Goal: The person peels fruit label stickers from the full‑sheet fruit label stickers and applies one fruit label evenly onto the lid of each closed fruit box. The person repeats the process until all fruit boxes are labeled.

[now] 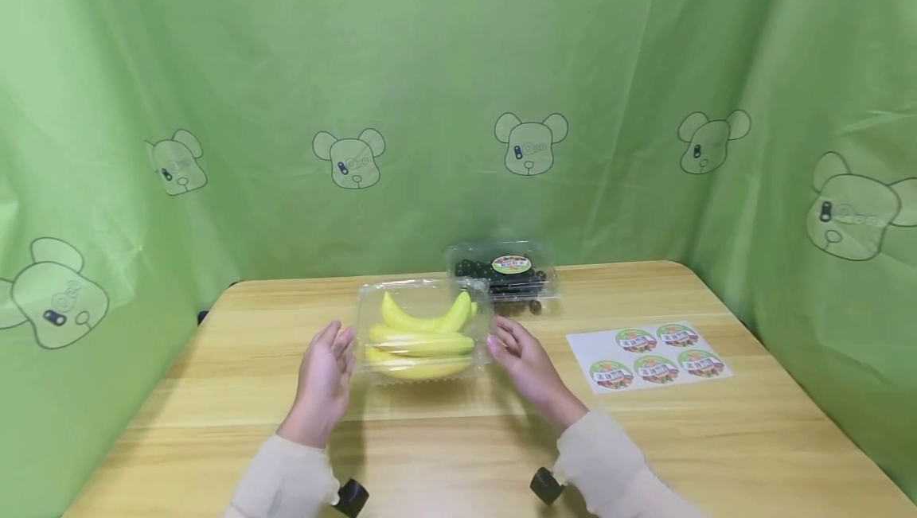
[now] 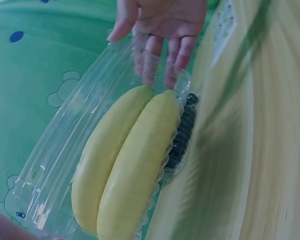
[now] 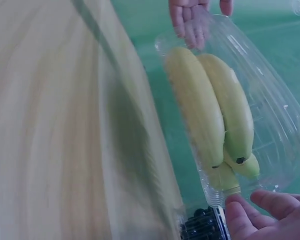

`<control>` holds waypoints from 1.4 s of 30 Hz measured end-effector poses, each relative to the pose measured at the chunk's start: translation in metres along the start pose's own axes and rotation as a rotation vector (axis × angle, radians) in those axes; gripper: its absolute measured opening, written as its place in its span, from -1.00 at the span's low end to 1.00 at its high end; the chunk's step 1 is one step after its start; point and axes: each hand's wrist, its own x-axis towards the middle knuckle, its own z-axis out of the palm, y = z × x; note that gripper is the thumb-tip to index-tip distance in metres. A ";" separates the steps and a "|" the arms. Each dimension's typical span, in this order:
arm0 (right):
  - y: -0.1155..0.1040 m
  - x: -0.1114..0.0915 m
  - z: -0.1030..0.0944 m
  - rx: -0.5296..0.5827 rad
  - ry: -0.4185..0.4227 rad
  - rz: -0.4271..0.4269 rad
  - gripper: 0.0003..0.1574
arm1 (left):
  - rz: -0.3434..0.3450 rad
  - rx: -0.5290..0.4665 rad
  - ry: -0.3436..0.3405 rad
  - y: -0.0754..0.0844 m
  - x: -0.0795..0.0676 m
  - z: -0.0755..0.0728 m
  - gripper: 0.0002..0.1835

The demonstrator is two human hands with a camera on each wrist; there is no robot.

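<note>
Between both hands a clear plastic clamshell box (image 1: 423, 289) is held up over the table, its shadow below. Several yellow bananas (image 1: 419, 343) lie inside it. My left hand (image 1: 324, 375) holds the box's left end; in the right wrist view its fingers show through the plastic. At the right end my right hand (image 1: 528, 367) grips the box, and in the left wrist view its fingers (image 2: 151, 60) reach along the end, with the thumb on the lid side.
Behind the bananas, a second clear box (image 1: 469, 251) of dark round fruit bears a round label (image 1: 512, 264). A dark round fruit (image 1: 535, 307) shows by its front. To the right lies a white sheet (image 1: 598, 343) of round stickers. Green curtains (image 1: 444, 64) surround the wooden table (image 1: 272, 319).
</note>
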 end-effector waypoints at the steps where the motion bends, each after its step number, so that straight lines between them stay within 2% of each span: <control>1: 0.000 -0.001 0.000 0.006 0.008 -0.002 -0.24 | -0.001 -0.009 -0.005 0.000 -0.001 0.000 -0.38; 9: -0.003 -0.006 0.001 0.030 0.054 -0.006 -0.26 | -0.005 -0.122 -0.042 -0.007 -0.008 0.001 -0.37; 26: -0.003 -0.018 0.007 0.131 0.098 0.024 -0.30 | 0.030 -0.153 -0.094 -0.011 -0.023 0.000 -0.33; 38: -0.001 -0.024 0.010 0.200 0.107 0.033 -0.35 | 0.029 -0.271 -0.084 -0.015 -0.026 0.002 -0.27; 42: 0.001 -0.027 0.010 0.204 0.113 0.039 -0.34 | 0.024 -0.270 -0.080 -0.018 -0.027 0.001 -0.28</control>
